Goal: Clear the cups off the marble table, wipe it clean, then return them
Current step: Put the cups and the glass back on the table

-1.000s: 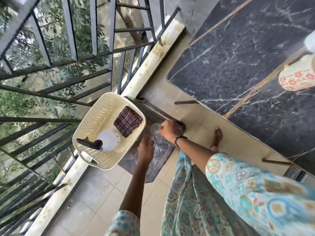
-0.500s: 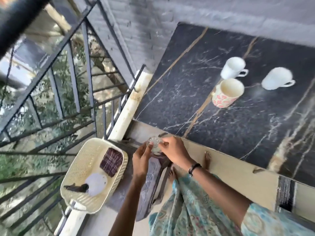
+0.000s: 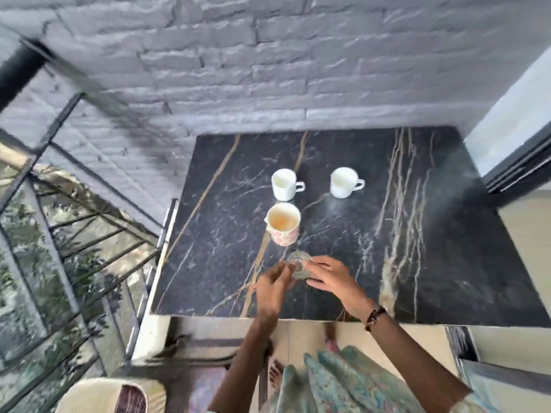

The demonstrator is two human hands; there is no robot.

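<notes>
A black marble table (image 3: 417, 234) with gold and white veins stands against the brick wall. Two white cups stand on it, one (image 3: 284, 184) at the back middle and another (image 3: 344, 182) to its right. A floral cup (image 3: 282, 223) stands in front of them. A clear glass cup (image 3: 299, 263) is held between both hands just above the table's near middle. My left hand (image 3: 272, 289) grips its left side and my right hand (image 3: 334, 280) its right side.
A cream plastic basket (image 3: 104, 396) with a checked cloth (image 3: 131, 397) sits on the floor at the lower left. A metal railing (image 3: 74, 234) runs along the left. A grey brick wall (image 3: 268, 70) backs the table. My bare feet show below the table edge.
Both hands lifted the glass cup from the floor beside the basket and carried it up over the table. The view swung from the floor to the tabletop.
</notes>
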